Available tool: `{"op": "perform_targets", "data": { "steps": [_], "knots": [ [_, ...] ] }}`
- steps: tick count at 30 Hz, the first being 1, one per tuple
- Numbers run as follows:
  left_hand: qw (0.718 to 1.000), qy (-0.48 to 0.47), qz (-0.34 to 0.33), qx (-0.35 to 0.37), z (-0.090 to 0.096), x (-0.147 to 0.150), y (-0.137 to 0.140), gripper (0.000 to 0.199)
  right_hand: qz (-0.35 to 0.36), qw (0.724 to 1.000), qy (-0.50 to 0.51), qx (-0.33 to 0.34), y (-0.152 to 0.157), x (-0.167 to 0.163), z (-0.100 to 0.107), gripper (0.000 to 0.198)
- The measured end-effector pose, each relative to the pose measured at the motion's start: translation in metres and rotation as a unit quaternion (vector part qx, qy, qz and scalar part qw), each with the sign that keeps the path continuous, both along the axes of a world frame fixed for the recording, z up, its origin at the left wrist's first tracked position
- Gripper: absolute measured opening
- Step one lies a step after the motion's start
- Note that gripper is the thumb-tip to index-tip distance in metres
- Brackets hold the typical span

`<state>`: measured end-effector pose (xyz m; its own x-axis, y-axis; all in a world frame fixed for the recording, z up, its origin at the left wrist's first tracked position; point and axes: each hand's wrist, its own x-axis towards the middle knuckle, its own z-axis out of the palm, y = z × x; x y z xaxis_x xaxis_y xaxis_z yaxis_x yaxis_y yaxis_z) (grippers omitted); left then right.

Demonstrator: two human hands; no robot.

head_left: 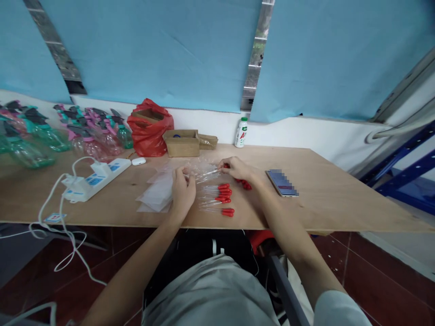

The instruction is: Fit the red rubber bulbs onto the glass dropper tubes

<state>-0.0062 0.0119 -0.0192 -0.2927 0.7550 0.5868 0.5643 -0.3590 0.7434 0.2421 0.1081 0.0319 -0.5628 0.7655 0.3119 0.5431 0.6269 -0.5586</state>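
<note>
My right hand (239, 168) reaches over the table with its fingers pinched on a dropper, a clear thin tube with a red bulb. My left hand (184, 189) is closed, thumb against curled fingers, beside the clear tube ends; what it grips is too small and transparent to make out. Between the hands lie more clear tubes (209, 173). Nearer the front edge, several red-bulbed droppers (222, 198) lie in small groups, bulbs to the right. More red bulbs (245, 184) show partly beneath my right wrist. Flat clear plastic bags (154, 197) are stacked left of my left hand.
A phone (282, 183) lies right of my right forearm. Behind stand a white bottle (241, 132), a cardboard box (182, 144) and a red plastic bag (149, 131). To the left are a power strip (98, 179) with trailing cables and several spray bottles (56, 136).
</note>
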Motion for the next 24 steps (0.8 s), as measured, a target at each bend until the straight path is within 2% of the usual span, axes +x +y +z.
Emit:
{"op": "perform_targets", "data": {
  "steps": [2, 6, 11, 15, 17, 21, 24],
  "knots": [
    [1.000, 0.027, 0.005, 0.007, 0.001, -0.001, 0.000, 0.028, 0.015, 0.999, 0.037, -0.008, -0.006, -0.003, 0.004, 0.018],
    [0.995, 0.083, -0.055, 0.007, 0.000, 0.002, -0.002, 0.024, 0.057, 0.995, 0.078, -0.023, -0.017, -0.013, 0.007, 0.024],
    [0.995, -0.001, -0.101, -0.021, 0.001, 0.005, -0.001, 0.024, 0.075, 0.987, 0.130, -0.048, -0.021, -0.018, 0.006, 0.029],
    [0.978, -0.108, -0.178, -0.027, 0.004, 0.004, 0.001, 0.026, 0.075, 0.975, 0.184, -0.100, -0.020, -0.020, 0.004, 0.035],
    [0.974, -0.115, -0.193, -0.037, 0.004, 0.003, 0.000, 0.024, 0.073, 0.970, 0.204, -0.112, -0.021, -0.022, 0.004, 0.037],
    [0.982, 0.021, -0.182, -0.052, 0.003, 0.006, -0.004, 0.018, 0.067, 0.964, 0.220, -0.132, -0.028, -0.028, 0.004, 0.038],
    [0.979, 0.111, -0.167, -0.042, 0.005, 0.009, -0.008, 0.023, 0.089, 0.956, 0.229, -0.161, -0.034, -0.035, 0.005, 0.039]
  ]
}}
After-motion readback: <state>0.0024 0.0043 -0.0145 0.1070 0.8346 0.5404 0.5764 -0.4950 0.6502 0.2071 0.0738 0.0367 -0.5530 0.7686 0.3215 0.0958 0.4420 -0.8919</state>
